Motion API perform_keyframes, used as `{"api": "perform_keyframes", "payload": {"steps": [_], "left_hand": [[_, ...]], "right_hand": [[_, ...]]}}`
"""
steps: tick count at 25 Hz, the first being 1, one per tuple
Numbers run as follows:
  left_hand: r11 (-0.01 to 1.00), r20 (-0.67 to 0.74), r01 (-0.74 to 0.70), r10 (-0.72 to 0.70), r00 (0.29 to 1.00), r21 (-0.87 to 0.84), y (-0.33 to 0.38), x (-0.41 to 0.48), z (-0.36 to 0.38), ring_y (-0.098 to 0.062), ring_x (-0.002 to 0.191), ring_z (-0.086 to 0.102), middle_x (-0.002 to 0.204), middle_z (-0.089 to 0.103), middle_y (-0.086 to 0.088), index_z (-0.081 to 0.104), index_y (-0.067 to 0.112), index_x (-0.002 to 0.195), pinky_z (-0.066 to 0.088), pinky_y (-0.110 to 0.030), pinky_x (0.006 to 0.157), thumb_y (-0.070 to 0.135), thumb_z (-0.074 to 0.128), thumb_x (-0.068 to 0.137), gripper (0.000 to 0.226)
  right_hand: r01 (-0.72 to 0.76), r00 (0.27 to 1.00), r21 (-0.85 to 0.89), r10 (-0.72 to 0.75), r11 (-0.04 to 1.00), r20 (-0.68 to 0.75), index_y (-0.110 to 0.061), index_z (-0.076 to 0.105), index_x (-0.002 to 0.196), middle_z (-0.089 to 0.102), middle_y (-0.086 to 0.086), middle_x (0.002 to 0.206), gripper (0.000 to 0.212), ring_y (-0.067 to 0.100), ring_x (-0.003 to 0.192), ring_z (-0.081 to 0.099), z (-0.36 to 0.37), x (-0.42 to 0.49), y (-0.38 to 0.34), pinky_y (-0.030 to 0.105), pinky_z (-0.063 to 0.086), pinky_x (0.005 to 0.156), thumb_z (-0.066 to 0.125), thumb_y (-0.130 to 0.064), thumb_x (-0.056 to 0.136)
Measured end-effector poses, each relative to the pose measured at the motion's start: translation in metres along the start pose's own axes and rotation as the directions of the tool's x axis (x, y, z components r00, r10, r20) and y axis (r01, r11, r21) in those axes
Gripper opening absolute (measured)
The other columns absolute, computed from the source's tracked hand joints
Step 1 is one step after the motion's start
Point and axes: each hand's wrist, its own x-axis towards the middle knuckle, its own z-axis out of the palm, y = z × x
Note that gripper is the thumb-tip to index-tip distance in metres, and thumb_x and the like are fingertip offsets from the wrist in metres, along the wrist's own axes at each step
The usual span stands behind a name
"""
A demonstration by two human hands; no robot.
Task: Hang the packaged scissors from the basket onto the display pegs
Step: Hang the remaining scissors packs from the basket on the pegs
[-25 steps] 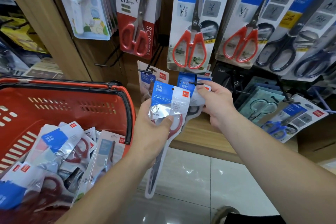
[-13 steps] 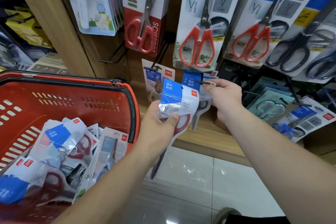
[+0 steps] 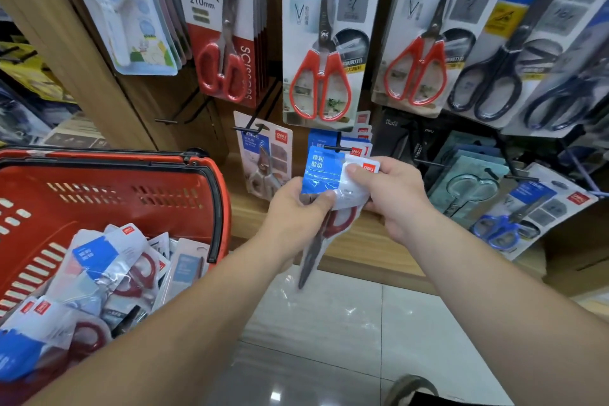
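Note:
Both hands hold one packaged pair of scissors (image 3: 324,173), a clear pouch with a blue and white header and red handles. My left hand (image 3: 295,211) grips its lower left side. My right hand (image 3: 387,189) pinches its top right corner by the red logo. The pack sits just below a black display peg (image 3: 333,148) that carries several identical packs (image 3: 357,142). The red basket (image 3: 197,181) at the left holds several more packs (image 3: 108,260).
Larger carded scissors (image 3: 321,39) hang on the upper pegs of the wooden display. More packs (image 3: 263,158) hang left of the target peg, teal and blue ones (image 3: 474,188) to the right. An empty peg (image 3: 168,120) juts out near the basket. Tiled floor (image 3: 329,323) lies below.
My right hand left the packs on the peg and took the top corner of the pack in my left hand. The pack has risen toward the peg.

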Motion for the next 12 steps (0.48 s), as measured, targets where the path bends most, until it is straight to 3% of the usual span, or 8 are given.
{"api": "perform_keyframes", "payload": {"steps": [5, 9, 12], "left_hand": [[0.997, -0.106, -0.073, 0.073, 0.992, 0.012, 0.014, 0.033, 0.006, -0.016, 0.097, 0.079, 0.107, 0.08, 0.0, 0.07, 0.023, 0.118, 0.065, -0.043, 0.086, 0.026, 0.069, 0.102, 0.016], [0.997, -0.143, -0.05, 0.058, 0.988, 0.057, 0.016, 0.05, 0.005, -0.015, 0.095, 0.078, 0.106, 0.078, 0.001, 0.068, 0.024, 0.115, 0.066, -0.041, 0.083, 0.028, 0.069, 0.102, 0.013], [0.998, -0.173, -0.023, 0.033, 0.984, 0.061, 0.014, 0.055, 0.003, -0.015, 0.093, 0.078, 0.103, 0.078, 0.001, 0.067, 0.025, 0.111, 0.066, -0.041, 0.083, 0.03, 0.07, 0.101, 0.012]], "right_hand": [[0.072, 0.997, -0.049, -0.073, 0.996, -0.019, -0.016, 0.078, 0.086, 0.08, 0.004, 0.085, 0.011, 0.015, 0.074, 0.076, 0.007, 0.011, -0.002, 0.03, 0.063, 0.069, 0.076, -0.008, 0.093], [0.066, 0.991, -0.085, -0.075, 0.994, -0.108, -0.018, 0.075, 0.085, 0.075, -0.002, 0.078, 0.015, 0.011, 0.068, 0.071, 0.012, 0.021, -0.003, 0.029, 0.06, 0.067, 0.07, -0.018, 0.1], [0.104, 0.983, -0.147, -0.124, 0.984, -0.133, -0.012, 0.075, 0.086, 0.075, 0.005, 0.081, 0.016, 0.012, 0.069, 0.068, 0.016, 0.026, -0.001, 0.032, 0.058, 0.071, 0.069, -0.02, 0.1]]}}
